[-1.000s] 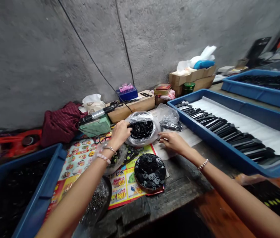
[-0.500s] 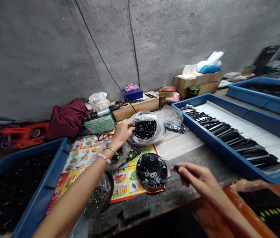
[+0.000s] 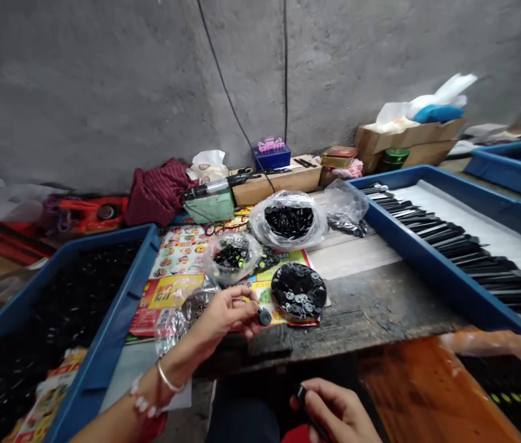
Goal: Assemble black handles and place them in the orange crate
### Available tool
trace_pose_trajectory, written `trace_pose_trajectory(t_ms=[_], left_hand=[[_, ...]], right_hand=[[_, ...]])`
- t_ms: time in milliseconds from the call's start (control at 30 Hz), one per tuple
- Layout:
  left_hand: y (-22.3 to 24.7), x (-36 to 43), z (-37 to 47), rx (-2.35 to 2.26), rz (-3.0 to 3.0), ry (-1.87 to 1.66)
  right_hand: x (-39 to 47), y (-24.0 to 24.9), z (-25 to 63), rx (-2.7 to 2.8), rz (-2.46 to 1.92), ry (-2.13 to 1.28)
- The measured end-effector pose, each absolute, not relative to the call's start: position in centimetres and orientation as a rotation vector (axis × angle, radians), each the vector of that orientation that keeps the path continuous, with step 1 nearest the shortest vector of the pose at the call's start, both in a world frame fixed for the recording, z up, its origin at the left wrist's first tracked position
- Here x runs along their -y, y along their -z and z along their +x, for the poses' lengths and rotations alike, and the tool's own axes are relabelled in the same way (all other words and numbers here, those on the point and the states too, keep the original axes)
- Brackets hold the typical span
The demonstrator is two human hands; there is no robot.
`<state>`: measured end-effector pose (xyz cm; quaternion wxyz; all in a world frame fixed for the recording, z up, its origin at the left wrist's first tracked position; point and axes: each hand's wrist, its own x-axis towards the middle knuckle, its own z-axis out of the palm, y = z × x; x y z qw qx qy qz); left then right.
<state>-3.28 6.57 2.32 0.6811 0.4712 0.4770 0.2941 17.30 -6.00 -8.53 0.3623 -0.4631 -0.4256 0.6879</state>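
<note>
My left hand [image 3: 227, 314], with a bracelet and bangle at the wrist, pinches a small dark round-ended piece [image 3: 264, 317] over the table's front edge. My right hand [image 3: 336, 411] is low, near my lap, closed around a slim black piece [image 3: 301, 394] whose lower part is hidden by the fingers. Right of my left hand sits a round container heaped with black and grey flat washer-like pieces [image 3: 298, 292]. Behind it stand an open plastic bag of glossy black parts [image 3: 289, 221] and a smaller bag of black and lime-green parts [image 3: 232, 255].
At left is a blue tray [image 3: 117, 307] of black parts. A blue tray [image 3: 371, 231] at right holds a row of black blade-like pieces. Newspaper [image 3: 179, 246] covers part of the table. Against the wall stand a green box [image 3: 211, 206] and a cardboard box [image 3: 283, 184].
My left hand has left the bag of black parts and come back toward me, now with a small round-ended piece. My right hand has moved down toward my lap. The view has shifted left.
</note>
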Motion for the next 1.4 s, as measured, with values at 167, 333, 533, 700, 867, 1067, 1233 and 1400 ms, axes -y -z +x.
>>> trace_pose_trajectory(t_ms=[167, 333, 533, 700, 867, 1067, 1233, 1400], left_hand=[[-1.0, -3.2, -3.5, -1.097, 0.986, -0.633], [-0.4, -1.8, -2.7, -1.095, 1.03, -0.604], [0.5, -1.0, -2.0, -1.107, 1.089, -0.628], [1.2, -0.8, -1.9, -1.134, 1.123, -0.63], [1.0, -0.7, -1.6, -1.188, 1.126, -0.625], [0.9, -0.6, -1.3, -1.223, 1.136, -0.639], [1.1, -0.7, -1.2, -1.209, 1.125, -0.624], [1.5, -0.3, -1.1, -1.183, 1.08, -0.614]], right_hand=[[5.9, 7.2, 16.4, 1.068, -1.184, -1.655], [5.8, 6.0, 15.9, 1.021, -1.22, -1.621], [6.0, 6.6, 16.1, 0.987, -1.175, -1.689], [6.1, 6.8, 16.0, 0.956, -1.193, -1.728], [5.9, 6.3, 16.0, 1.008, -1.266, -1.632], [5.9, 6.3, 16.1, 1.097, -1.217, -1.586], [6.2, 6.7, 16.1, 1.136, -1.203, -1.559], [6.2, 6.5, 16.0, 1.209, -1.211, -1.521]])
